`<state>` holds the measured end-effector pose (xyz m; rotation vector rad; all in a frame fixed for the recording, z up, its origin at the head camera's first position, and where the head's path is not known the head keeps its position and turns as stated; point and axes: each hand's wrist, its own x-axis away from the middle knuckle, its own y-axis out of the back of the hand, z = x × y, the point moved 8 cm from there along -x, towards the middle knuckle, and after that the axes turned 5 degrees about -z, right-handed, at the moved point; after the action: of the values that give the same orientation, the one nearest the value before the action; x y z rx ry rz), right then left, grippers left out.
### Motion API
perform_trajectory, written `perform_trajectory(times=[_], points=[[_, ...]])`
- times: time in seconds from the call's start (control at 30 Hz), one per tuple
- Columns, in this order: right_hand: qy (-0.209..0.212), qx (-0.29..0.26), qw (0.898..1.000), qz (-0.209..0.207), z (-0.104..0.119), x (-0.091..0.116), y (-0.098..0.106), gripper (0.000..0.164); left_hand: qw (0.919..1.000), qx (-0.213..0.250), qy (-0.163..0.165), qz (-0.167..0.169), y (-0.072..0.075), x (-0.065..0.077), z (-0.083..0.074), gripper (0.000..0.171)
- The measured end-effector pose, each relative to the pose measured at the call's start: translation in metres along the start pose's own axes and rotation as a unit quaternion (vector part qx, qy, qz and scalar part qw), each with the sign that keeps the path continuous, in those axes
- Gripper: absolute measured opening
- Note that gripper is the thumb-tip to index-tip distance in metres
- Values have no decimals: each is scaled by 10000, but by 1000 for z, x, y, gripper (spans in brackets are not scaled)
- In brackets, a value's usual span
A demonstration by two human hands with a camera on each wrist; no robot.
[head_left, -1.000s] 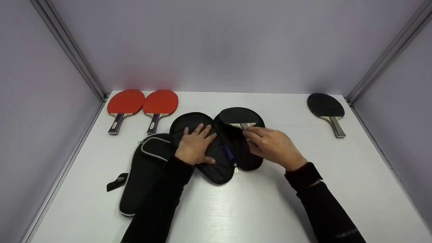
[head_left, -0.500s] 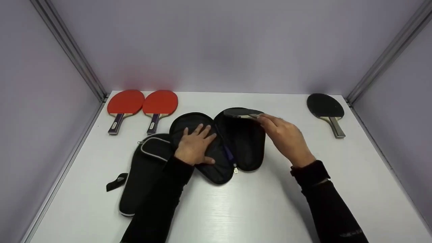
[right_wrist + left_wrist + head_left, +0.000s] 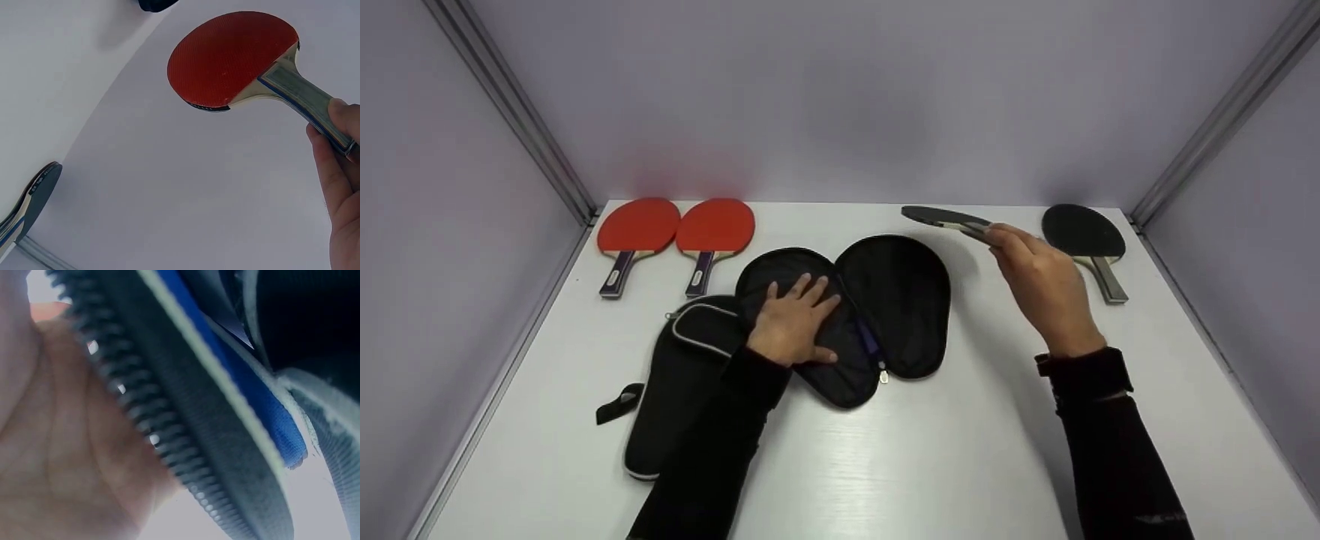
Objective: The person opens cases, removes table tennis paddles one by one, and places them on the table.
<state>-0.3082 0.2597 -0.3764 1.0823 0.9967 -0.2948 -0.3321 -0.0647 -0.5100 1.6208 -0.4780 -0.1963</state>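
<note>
In the head view my right hand (image 3: 1042,289) pinches the handle of a table tennis bat (image 3: 945,217), held up over the table beyond the case. Its top face looks black there, while the right wrist view shows the bat's red underside (image 3: 228,62). My left hand (image 3: 795,322) lies spread flat on the left half of an unzipped black bat case (image 3: 915,307). The case's other half lies opened out with a bare black lining. Close up, the left wrist view has the case's zip teeth (image 3: 152,416) beside the palm and a blue strip (image 3: 264,413) inside.
Two red bats (image 3: 639,225) lie side by side at the back left. Another bat, black side up (image 3: 1084,231), rests at the back right. A second black case (image 3: 682,382) with a strap (image 3: 620,403) sits under the left forearm. Panels enclose the table on three sides.
My right hand has lifted the bat out of the case's right half and carried it up and to the right, tilting it flatter. The left hand has stayed on the case.
</note>
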Motion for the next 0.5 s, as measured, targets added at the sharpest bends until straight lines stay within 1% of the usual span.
perform_trajectory(times=[0.13, 0.2, 0.3, 0.43, 0.5], points=[[-269, -60, 9996, -23, -17, -1, 7, 19, 10000, 42, -36, -52, -2, -3, 2, 109], [-413, -74, 9991, -13, -26, -1, 10, 19, 9997, 228, -52, -85, -3, -4, 3, 109], [-671, -20, 9977, 44, -38, 1, 13, 18, 9999, 14, 2, -107, 5, 3, -3, 105], [-1033, 26, 9946, 75, -56, 5, 17, 17, 9991, -420, 107, -12, 18, 14, -12, 103], [-1145, 33, 9934, 56, -63, 7, 19, 18, 9989, -454, 106, -9, 19, 14, -12, 104]])
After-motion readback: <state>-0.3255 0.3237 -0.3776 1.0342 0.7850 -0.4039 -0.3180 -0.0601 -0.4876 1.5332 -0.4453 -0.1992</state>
